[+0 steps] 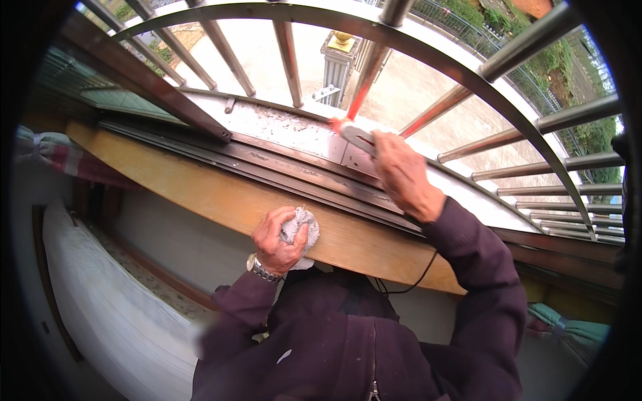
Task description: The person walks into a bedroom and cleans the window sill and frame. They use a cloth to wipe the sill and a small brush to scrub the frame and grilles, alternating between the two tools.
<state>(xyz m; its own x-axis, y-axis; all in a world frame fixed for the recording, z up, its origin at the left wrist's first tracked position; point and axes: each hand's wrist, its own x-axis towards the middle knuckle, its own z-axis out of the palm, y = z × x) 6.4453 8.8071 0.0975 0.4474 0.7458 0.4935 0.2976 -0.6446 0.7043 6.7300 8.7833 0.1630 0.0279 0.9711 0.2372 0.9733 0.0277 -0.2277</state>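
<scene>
My left hand (278, 240), with a metal watch at its wrist, is closed around a bunched grey-white cloth (307, 231) at the front edge of the wooden window board (225, 200). My right hand (404, 173) reaches over the dark metal window track (296, 170) and grips a grey tool with a slot in its body (358, 139). Blurred red parts show at the tool's far end, beside a red-tinted bar; its exact kind is unclear. The tool is above the white outer sill (301, 130), where dark debris lies scattered.
Curved metal window bars (288, 65) rise beyond the sill. A dark sliding-window frame (165, 90) stands at the left. Tied curtains (55, 150) hang at both sides. A black cable (426, 273) crosses the board's front edge. White bedding-like fabric (110, 301) lies lower left.
</scene>
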